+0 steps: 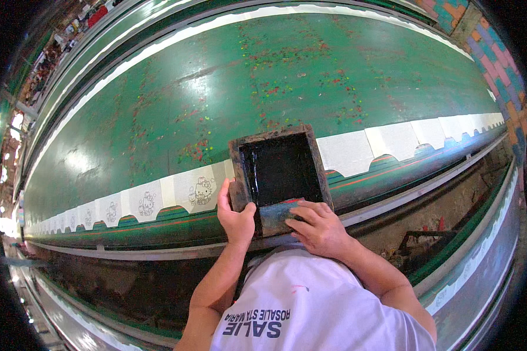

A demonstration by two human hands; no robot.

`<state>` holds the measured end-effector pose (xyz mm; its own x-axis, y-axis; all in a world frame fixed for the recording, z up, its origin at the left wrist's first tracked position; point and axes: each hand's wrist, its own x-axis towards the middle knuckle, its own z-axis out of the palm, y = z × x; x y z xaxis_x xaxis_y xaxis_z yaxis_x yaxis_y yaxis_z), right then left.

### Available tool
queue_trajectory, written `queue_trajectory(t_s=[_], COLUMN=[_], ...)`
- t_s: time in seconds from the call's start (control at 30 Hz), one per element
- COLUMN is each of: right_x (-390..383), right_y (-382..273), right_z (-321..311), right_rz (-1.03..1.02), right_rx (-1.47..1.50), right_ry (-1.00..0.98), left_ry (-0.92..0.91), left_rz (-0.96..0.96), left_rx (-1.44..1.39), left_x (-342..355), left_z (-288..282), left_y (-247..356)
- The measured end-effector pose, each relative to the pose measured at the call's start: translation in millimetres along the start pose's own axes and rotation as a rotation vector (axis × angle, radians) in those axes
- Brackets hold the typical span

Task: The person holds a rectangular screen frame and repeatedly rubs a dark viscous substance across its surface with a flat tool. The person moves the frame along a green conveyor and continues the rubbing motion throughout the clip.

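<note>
A dark wooden screen-printing frame [238, 153] lies over the row of white cloth pieces at the table's near edge. Black ink coats its inside, and the mesh hides the cloth beneath. My left hand [237, 217] grips the frame's left side, thumb and fingers on the wood. At the frame's near end, my right hand [319, 228] closes its fingers on a squeegee [278, 212] with a bluish, worn face. To the left, cloth pieces [200, 191] carry black line drawings of a cartoon figure; pieces to the right [342, 153] are plain white.
A long green table [216, 76], spotted with red and yellow paint, curves away to both sides. A metal rail [392, 206] runs along its near edge. Another table [480, 281] with white cloth stands at lower right. Coloured paving [500, 64] lies at the far right.
</note>
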<state>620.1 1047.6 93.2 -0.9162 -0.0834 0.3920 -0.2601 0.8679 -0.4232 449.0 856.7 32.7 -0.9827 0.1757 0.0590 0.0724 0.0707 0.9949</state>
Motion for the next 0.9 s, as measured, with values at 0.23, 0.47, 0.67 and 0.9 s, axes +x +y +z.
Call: queue_trajectory(t_s=[0.23,0.47,0.67,0.9], right_x=[45.9,114.2,166.5,152.0], right_y=[6.0,69.5,109.1,95.1], right_z=[-4.7,-19.6,-9.9,-0.7], right_rz=[-0.06,-0.07,0.061,0.086], right_rx=[-0.185,-0.095,-0.079,-0.151], right_ry=[-0.327,-0.512,-0.295,-0.244], left_ry=[-0.02,-0.035,-0.097,-0.103], left_rz=[-0.052,-0.062,-0.081,-0.073], left_rx=[0.015,-0.114,-0.119,-0.118], left_x=[5.9,9.3,15.9,15.9], left_z=[-1.3,-6.8,-15.6,-15.5], left_y=[3.0,-6.6,-8.8,-8.1])
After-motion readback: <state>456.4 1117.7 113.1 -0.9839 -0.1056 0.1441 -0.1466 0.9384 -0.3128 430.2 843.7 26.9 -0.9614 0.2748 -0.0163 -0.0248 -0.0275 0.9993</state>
